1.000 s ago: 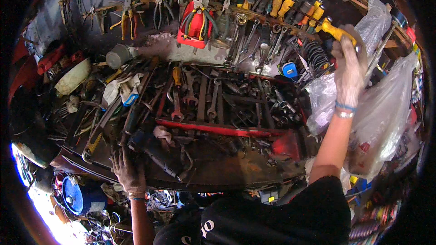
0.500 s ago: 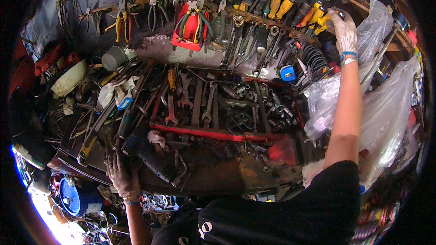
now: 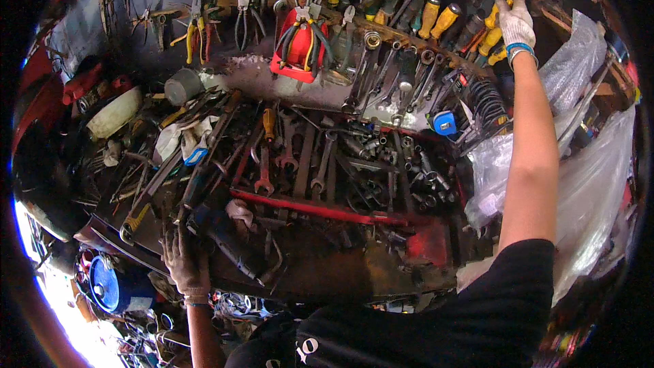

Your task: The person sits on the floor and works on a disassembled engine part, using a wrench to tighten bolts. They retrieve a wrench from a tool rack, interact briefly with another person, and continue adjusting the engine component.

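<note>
Both my hands wear pale knitted work gloves. My right hand (image 3: 516,26) is raised to the wall rack at the upper right, its fingers closed on the end of a yellow-handled screwdriver (image 3: 492,19). The tool's shaft cannot be made out. Just below it is another yellow handle (image 3: 489,42), and several more screwdrivers (image 3: 446,20) stand in the rack to the left. My left hand (image 3: 182,264) lies with fingers stretched out on the bench's front edge, holding nothing. A dark power tool (image 3: 228,242) lies right beside it.
A red-edged tray (image 3: 327,210) of wrenches and sockets fills the middle of the bench. Pliers hang on a red holder (image 3: 294,61) at the back. Clear plastic sheeting (image 3: 589,191) hangs at the right. A blue drum (image 3: 109,285) stands below at the left.
The view has shifted, so the bench and rack appear slightly right and lower. My right hand has moved a little higher against the yellow handles. My left hand has stayed at the bench edge.
</note>
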{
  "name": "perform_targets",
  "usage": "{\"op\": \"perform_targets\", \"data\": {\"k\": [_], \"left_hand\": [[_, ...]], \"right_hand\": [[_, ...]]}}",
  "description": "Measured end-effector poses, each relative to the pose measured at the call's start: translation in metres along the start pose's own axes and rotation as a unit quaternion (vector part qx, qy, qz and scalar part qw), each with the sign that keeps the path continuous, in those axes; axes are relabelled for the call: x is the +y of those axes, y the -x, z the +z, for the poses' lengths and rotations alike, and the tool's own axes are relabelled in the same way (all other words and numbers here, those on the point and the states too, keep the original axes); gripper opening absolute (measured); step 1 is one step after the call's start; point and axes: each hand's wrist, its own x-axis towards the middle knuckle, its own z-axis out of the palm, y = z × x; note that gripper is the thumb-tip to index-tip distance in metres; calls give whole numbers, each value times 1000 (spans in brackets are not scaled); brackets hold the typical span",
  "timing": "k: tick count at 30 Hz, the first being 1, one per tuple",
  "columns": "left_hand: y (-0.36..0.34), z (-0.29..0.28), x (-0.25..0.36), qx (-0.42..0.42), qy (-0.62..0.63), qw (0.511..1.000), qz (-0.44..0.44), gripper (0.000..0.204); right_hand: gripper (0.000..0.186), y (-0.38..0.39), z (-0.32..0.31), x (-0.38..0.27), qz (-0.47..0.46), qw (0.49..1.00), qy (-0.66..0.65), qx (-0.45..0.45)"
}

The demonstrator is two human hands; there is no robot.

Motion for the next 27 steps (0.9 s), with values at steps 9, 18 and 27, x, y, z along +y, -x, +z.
{"op": "perform_targets", "data": {"k": [9, 18, 27], "left_hand": [[-6, -6, 6, 4, -3, 1000, 10, 76], [-3, -9, 9, 21, 21, 1000, 9, 74], [-4, -12, 11, -11, -2, 1000, -22, 82]], "right_hand": [[60, 17, 3, -1, -37, 999, 8, 19], [66, 26, -11, -19, 0, 999, 46, -24], [74, 42, -27, -31, 56, 994, 43, -89]]}}
